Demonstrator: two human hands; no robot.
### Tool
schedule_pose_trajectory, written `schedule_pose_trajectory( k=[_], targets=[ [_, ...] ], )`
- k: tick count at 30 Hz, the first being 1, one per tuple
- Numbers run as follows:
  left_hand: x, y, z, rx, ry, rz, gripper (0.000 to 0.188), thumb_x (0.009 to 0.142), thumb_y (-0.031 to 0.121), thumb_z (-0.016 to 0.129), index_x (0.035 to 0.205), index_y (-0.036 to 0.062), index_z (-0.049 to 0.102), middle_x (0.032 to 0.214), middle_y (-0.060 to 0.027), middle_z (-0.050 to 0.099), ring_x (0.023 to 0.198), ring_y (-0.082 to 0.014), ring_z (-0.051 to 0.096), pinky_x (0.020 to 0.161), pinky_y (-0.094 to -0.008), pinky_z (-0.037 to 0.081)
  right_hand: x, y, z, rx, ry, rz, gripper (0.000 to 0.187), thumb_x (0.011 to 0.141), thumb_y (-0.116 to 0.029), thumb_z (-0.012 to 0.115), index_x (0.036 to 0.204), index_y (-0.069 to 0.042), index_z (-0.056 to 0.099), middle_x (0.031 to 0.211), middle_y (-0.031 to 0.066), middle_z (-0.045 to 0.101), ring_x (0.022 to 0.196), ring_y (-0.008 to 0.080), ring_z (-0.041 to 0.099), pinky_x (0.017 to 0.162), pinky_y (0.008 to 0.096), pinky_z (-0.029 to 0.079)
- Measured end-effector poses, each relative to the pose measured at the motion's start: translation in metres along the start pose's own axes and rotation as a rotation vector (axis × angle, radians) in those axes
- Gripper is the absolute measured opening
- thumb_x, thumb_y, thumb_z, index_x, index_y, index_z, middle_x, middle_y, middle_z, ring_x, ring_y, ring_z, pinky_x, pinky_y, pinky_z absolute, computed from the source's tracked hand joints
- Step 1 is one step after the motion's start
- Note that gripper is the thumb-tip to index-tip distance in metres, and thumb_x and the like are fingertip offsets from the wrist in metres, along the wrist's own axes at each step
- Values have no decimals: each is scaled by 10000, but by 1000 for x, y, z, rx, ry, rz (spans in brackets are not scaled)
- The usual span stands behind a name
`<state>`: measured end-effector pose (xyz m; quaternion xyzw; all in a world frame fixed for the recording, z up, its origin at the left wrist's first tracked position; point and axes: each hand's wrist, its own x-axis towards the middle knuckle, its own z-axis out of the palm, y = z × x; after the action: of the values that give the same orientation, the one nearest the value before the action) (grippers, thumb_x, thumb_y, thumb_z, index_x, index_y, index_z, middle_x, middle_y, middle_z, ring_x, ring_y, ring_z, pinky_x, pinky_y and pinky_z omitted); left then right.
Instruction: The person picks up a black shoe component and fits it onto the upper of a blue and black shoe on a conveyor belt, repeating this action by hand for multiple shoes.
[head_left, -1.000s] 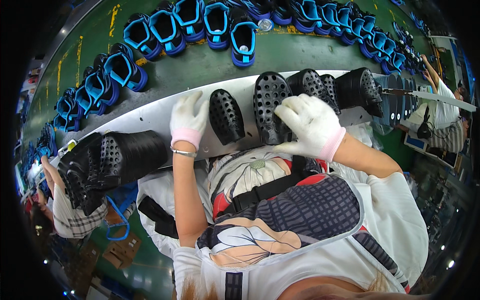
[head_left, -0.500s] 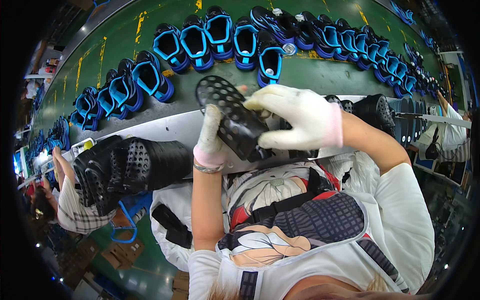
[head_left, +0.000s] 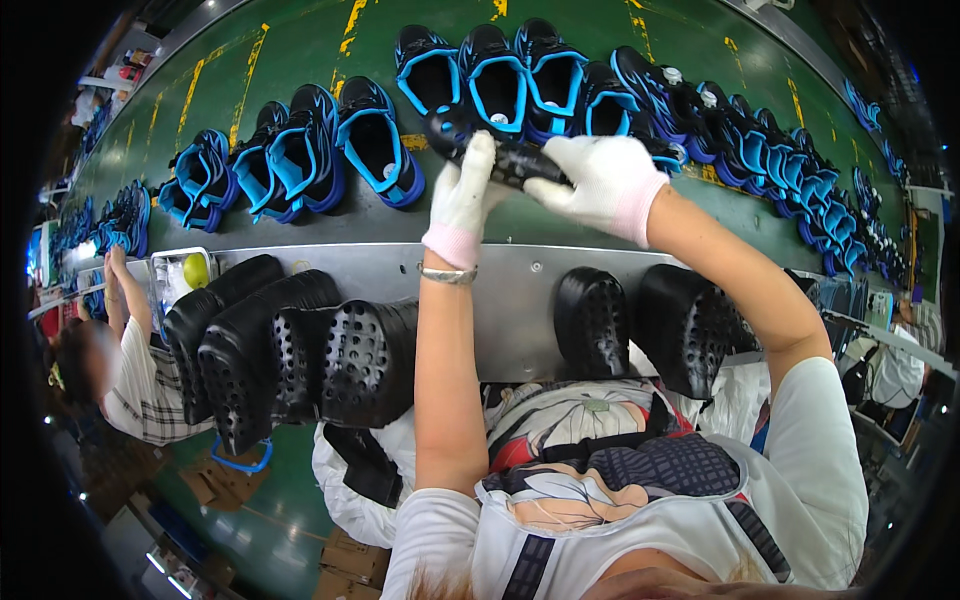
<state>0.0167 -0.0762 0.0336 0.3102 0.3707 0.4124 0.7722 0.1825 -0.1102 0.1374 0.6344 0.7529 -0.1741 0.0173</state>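
Gloved in white, my left hand (head_left: 462, 205) and my right hand (head_left: 605, 185) both grip a black perforated shoe tree (head_left: 520, 165). My left thumb lies along its top, and my right fingers close on its right end. I hold it out over the near edge of the green belt, just in front of black and blue sneakers (head_left: 495, 85) whose openings face me. Its far left end comes near the sneakers; whether it touches one I cannot tell. My fingers' undersides are hidden.
A metal ledge (head_left: 510, 300) runs between me and the green belt (head_left: 300, 50). More black shoe trees (head_left: 365, 355) lie on its left part, and others (head_left: 590, 320) on its right. Rows of sneakers (head_left: 770, 150) extend to both sides. Another person (head_left: 135, 385) works at the left.
Both hands have moved away from me with the shoe tree, from above the ledge to over the belt. It now lies flatter. More of the ledge shows.
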Motion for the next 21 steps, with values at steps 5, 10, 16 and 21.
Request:
schedule_pose_trajectory(
  k=[5, 10, 16, 21],
  targets=[
    [68, -9, -42, 1021, 433, 610, 396, 889, 208, 566, 1235, 15, 566, 1179, -176, 594, 982, -304, 625, 874, -370, 492, 65, 12, -3, -97, -137, 95, 483, 862, -484, 493, 886, -32, 662, 792, 194, 667, 771, 358, 656, 719, 437, 524],
    [102, -15, -65, 1336, 363, 275, 338, 805, 177, 656, 1122, 75, 596, 1203, -163, 570, 1006, -383, 579, 858, -440, 497, 125, -10, -19, -95, -268, 46, 538, 806, -491, 475, 887, -8, 697, 838, 231, 665, 804, 371, 649, 756, 415, 521],
    [57, -25, -44, 1417, 425, 390, 200, 780, 155, 688, 965, 101, 633, 990, -87, 591, 882, -314, 586, 762, -410, 507, 169, -28, -21, -229, -340, 22, 490, 792, -442, 532, 871, 9, 704, 789, 204, 666, 764, 335, 659, 716, 397, 528],
    [61, -22, -40, 1479, 424, 86, 213, 816, 191, 653, 999, 83, 649, 1029, -88, 636, 941, -321, 612, 788, -407, 530, 190, -64, 54, -364, -148, 4, 256, 834, -216, 568, 951, -50, 724, 970, 170, 696, 884, 321, 682, 758, 417, 547]
  ],
)
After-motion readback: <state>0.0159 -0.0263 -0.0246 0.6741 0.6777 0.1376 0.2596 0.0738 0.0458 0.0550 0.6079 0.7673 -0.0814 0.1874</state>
